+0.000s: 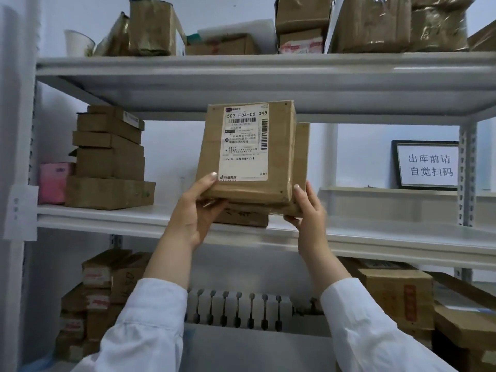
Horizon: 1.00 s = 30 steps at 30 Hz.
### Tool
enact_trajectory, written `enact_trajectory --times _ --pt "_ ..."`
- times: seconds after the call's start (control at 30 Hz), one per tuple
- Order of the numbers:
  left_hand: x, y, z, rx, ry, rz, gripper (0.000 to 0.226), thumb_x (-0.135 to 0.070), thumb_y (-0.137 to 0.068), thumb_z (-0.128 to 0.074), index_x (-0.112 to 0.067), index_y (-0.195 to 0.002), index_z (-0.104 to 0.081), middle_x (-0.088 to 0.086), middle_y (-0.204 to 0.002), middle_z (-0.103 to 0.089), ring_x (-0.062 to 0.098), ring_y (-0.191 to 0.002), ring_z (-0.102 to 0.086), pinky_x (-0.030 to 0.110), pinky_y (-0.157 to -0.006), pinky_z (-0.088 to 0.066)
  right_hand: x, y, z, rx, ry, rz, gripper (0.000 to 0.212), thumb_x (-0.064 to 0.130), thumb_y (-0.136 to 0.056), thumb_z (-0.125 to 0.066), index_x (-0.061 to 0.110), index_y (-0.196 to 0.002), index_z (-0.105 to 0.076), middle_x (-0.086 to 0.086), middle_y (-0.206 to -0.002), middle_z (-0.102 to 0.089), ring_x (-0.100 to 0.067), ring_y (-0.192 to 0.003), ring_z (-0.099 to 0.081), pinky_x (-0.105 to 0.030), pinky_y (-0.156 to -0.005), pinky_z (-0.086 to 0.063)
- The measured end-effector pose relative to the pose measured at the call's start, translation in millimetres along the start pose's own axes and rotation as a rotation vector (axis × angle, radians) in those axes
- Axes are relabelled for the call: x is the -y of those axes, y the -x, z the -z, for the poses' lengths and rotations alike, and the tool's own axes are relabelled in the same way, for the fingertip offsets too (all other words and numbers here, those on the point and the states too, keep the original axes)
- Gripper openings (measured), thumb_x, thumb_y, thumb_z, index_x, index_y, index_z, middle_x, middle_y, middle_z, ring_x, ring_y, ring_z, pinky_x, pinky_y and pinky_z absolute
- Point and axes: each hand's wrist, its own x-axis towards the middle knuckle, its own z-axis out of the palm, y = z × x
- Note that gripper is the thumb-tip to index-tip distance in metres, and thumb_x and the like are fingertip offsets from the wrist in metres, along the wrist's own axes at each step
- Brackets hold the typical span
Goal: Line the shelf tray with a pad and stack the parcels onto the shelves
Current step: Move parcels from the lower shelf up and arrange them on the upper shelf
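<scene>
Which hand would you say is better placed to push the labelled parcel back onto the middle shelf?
Probably the left hand: its thumb presses the front of the labelled parcel, while the right hand cups its lower corner.

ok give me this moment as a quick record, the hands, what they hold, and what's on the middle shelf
held item: labelled parcel, tilted, label facing the camera
left hand: grips its lower left corner, thumb on the front
right hand: grips its lower right corner
position: in front of the middle shelf, over a flat box lying on it; contact unclear
shelf, left end: stack of boxes, pink box beside it
behind, right: framed sign
</scene>
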Motion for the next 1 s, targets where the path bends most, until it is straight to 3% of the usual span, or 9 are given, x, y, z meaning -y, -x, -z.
enact_trajectory --times 0.13,0.27,0.37,0.5,0.6,0.7,0.87,1.0 --pt "-13 -14 1 0.028 0.013 -0.045 0.016 -0.017 -0.088 -0.057 -0.009 -0.101 -0.061 0.011 -0.107 -0.061 0.021 -0.102 -0.058 0.025 -0.073 -0.059 7 -14 -8 0.029 0.010 -0.043 0.061 0.038 -0.087 -0.057 0.022 -0.144 -0.039 0.004 -0.138 -0.051 -0.017 -0.109 -0.058 -0.030 -0.075 -0.050" --pt "-24 -31 -6 -0.021 -0.183 -0.075 0.032 -0.044 -0.089 -0.054 -0.023 -0.113 -0.054 0.006 -0.111 -0.057 0.019 -0.101 -0.059 0.025 -0.081 -0.056 17 -19 -18 0.164 0.107 0.035 0.044 0.047 -0.078 -0.047 0.027 -0.115 -0.058 0.014 -0.100 -0.062 -0.009 -0.093 -0.058 -0.022 -0.066 -0.048" --pt "-28 -45 -8 -0.111 -0.284 -0.081 0.052 -0.059 -0.083 -0.052 -0.023 -0.120 -0.047 0.006 -0.112 -0.055 0.017 -0.092 -0.055 0.028 -0.086 -0.051 17 -24 -23 0.246 0.202 0.128 0.037 0.040 -0.077 -0.055 0.028 -0.112 -0.057 0.018 -0.093 -0.065 0.002 -0.083 -0.062 -0.013 -0.060 -0.047" --pt "-26 -62 -14 -0.203 -0.401 -0.103 0.054 -0.067 -0.081 -0.045 -0.021 -0.109 -0.049 0.003 -0.109 -0.057 0.017 -0.090 -0.056 0.030 -0.090 -0.051 5 -34 -27 0.156 0.296 0.218 0.034 0.021 -0.083 -0.070 0.028 -0.114 -0.057 0.002 -0.107 -0.065 -0.013 -0.091 -0.061 -0.011 -0.057 -0.047" --pt "-25 -74 -18 -0.284 -0.540 -0.174 0.051 -0.067 -0.084 -0.040 -0.018 -0.072 -0.048 0.003 -0.073 -0.053 0.016 -0.068 -0.051 0.030 -0.081 -0.049 -2 -44 -29 0.094 0.295 0.217 0.024 0.017 -0.088 -0.064 0.031 -0.107 -0.063 0.018 -0.092 -0.068 -0.013 -0.091 -0.063 -0.020 -0.069 -0.051" --pt "-23 -86 -18 -0.291 -0.645 -0.277 0.054 -0.062 -0.086 -0.045 -0.014 -0.060 -0.046 0.004 -0.055 -0.048 0.015 -0.054 -0.046 0.031 -0.071 -0.046 -5 -51 -33 0.039 0.316 0.202 0.023 0.022 -0.090 -0.062 0.027 -0.112 -0.065 0.019 -0.095 -0.069 -0.015 -0.101 -0.064 -0.035 -0.090 -0.053" --pt "-28 -103 -22 -0.306 -0.757 -0.358 0.050 -0.057 -0.086 -0.052 -0.014 -0.060 -0.051 0.004 -0.055 -0.054 0.016 -0.055 -0.053 0.038 -0.085 -0.051 -5 -56 -41 -0.047 0.367 0.201 0.027 0.031 -0.091 -0.059 0.019 -0.115 -0.064 0.012 -0.097 -0.067 -0.016 -0.103 -0.062 -0.033 -0.091 -0.052" --pt "-32 -115 -24 -0.252 -0.858 -0.376 0.040 -0.051 -0.089 -0.052 -0.016 -0.069 -0.053 -0.001 -0.072 -0.058 0.018 -0.073 -0.057 0.035 -0.078 -0.051 -8 -62 -48 -0.087 0.379 0.172 0.029 0.037 -0.091 -0.058 0.020 -0.114 -0.064 0.005 -0.104 -0.068 -0.016 -0.102 -0.063 -0.037 -0.093 -0.052"
